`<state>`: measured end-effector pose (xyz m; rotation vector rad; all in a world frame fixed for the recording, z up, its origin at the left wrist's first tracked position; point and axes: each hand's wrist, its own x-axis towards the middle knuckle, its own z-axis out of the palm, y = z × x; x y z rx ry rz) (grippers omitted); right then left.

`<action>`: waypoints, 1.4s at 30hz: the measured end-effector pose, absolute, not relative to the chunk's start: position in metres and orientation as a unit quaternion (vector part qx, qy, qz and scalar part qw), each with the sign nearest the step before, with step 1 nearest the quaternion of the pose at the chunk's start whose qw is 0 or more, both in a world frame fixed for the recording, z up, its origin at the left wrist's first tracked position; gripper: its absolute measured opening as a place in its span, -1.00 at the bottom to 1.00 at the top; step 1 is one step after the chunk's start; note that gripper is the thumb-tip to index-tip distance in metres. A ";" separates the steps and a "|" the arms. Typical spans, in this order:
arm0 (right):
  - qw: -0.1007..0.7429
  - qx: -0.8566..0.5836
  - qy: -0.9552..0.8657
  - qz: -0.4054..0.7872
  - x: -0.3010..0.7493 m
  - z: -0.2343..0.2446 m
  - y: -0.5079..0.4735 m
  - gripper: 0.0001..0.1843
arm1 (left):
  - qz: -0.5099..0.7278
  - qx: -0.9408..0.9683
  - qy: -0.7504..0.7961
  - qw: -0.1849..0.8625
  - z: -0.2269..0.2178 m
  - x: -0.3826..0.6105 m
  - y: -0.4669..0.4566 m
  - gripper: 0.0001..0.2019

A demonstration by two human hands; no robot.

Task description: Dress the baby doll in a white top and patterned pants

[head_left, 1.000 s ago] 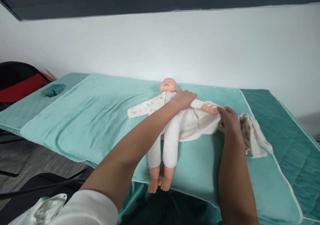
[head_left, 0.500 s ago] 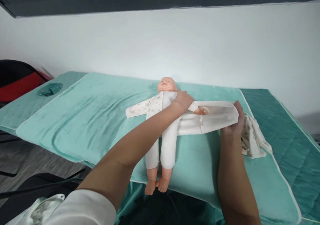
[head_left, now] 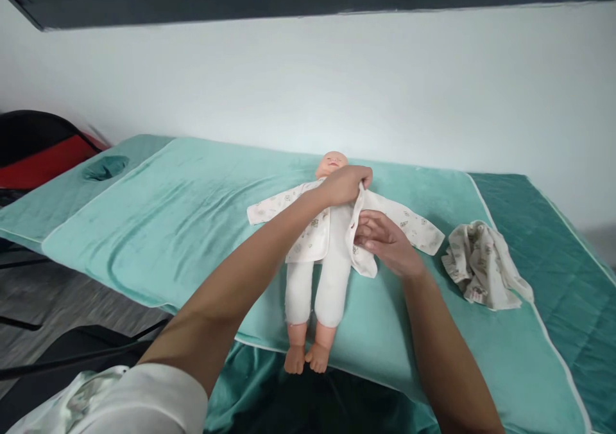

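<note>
A baby doll [head_left: 332,280] lies on its back on the green-covered bed, its bare feet at the near edge. It wears a white patterned baby jacket [head_left: 308,243] with both sleeves spread to the sides and the front partly apart. My left hand [head_left: 347,183] is closed on the jacket's front edge near the doll's neck and hides part of the chest. Lower down, my right hand [head_left: 382,238] has its bent fingers closed on the same front panel. The doll's hands are hidden in the sleeves.
A crumpled patterned baby garment [head_left: 484,264] lies on the bed [head_left: 192,196] to the right. The bed has a face hole [head_left: 106,167] at its left end. A black and red chair [head_left: 43,151] stands beyond that end, with a white wall [head_left: 308,87] behind the bed.
The doll's arm on the right is now inside the sleeve, and the jacket panel has come over to the doll's front. My right hand has moved left from the outstretched cloth to the panel.
</note>
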<state>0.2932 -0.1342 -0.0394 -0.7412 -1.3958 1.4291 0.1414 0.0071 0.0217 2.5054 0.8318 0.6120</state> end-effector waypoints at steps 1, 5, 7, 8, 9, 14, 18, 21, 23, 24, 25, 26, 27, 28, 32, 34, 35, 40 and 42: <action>0.478 -0.312 -0.595 0.566 0.294 -0.039 -0.134 -0.53 | 0.247 0.897 0.303 0.207 0.020 0.133 0.010 -0.82; 0.461 -0.377 -0.667 0.448 0.298 -0.042 -0.130 -0.67 | 0.317 0.862 0.344 0.196 0.011 0.109 0.016 -0.89; 0.444 -0.377 -0.676 0.452 0.298 -0.044 -0.130 -0.64 | 0.330 0.840 0.380 0.201 0.006 0.105 0.016 -0.90; 0.438 -0.371 -0.677 0.460 0.297 -0.045 -0.131 -0.63 | 0.332 0.830 0.399 0.203 0.004 0.105 0.016 -0.89; 0.436 -0.365 -0.679 0.464 0.297 -0.046 -0.132 -0.63 | 0.333 0.820 0.418 0.204 0.003 0.106 0.016 -0.88; 0.453 -0.369 -0.687 0.432 0.292 -0.048 -0.138 -0.67 | 0.292 0.835 0.439 0.158 0.009 0.123 0.018 -0.80; 0.520 -0.482 -0.631 0.313 0.299 -0.057 -0.130 -0.74 | 0.262 0.845 0.455 0.101 0.018 0.136 0.025 -0.73; 0.507 -0.566 -0.590 0.274 0.311 -0.068 -0.118 -0.69 | 0.247 0.841 0.474 0.087 0.022 0.140 0.032 -0.70; 0.480 -0.612 -0.566 0.273 0.318 -0.075 -0.112 -0.67 | 0.237 0.836 0.487 0.087 0.024 0.140 0.034 -0.68; 0.469 -0.636 -0.555 0.259 0.321 -0.078 -0.110 -0.68 | 0.231 0.833 0.496 0.084 0.025 0.140 0.034 -0.67; 0.459 -0.660 -0.545 0.235 0.323 -0.080 -0.109 -0.68 | 0.225 0.830 0.504 0.077 0.025 0.140 0.033 -0.66; 0.449 -0.683 -0.537 0.208 0.325 -0.082 -0.108 -0.69 | 0.218 0.830 0.508 0.070 0.025 0.140 0.032 -0.65; 0.440 -0.702 -0.529 0.182 0.327 -0.083 -0.107 -0.69 | 0.211 0.833 0.507 0.064 0.025 0.140 0.029 -0.65; 0.432 -0.719 -0.521 0.159 0.330 -0.084 -0.107 -0.69 | 0.207 0.840 0.499 0.059 0.024 0.140 0.026 -0.66; 0.401 -0.757 -0.511 0.077 0.340 -0.085 -0.106 -0.67 | 0.249 0.847 0.467 0.052 0.016 0.131 0.017 -0.75; 0.403 -0.755 -0.516 0.035 0.344 -0.085 -0.105 -0.70 | 0.289 0.821 0.490 0.055 0.011 0.122 0.017 -0.78; 0.412 -0.749 -0.519 0.023 0.345 -0.084 -0.104 -0.72 | 0.298 0.806 0.507 0.063 0.008 0.117 0.017 -0.78; 0.510 -0.661 -0.522 0.175 0.330 -0.075 -0.109 -0.75 | 0.295 0.786 0.531 0.115 -0.005 0.099 0.010 -0.73; 0.518 -0.583 -0.556 0.288 0.320 -0.071 -0.115 -0.72 | 0.332 0.790 0.499 0.129 -0.010 0.095 0.000 -0.68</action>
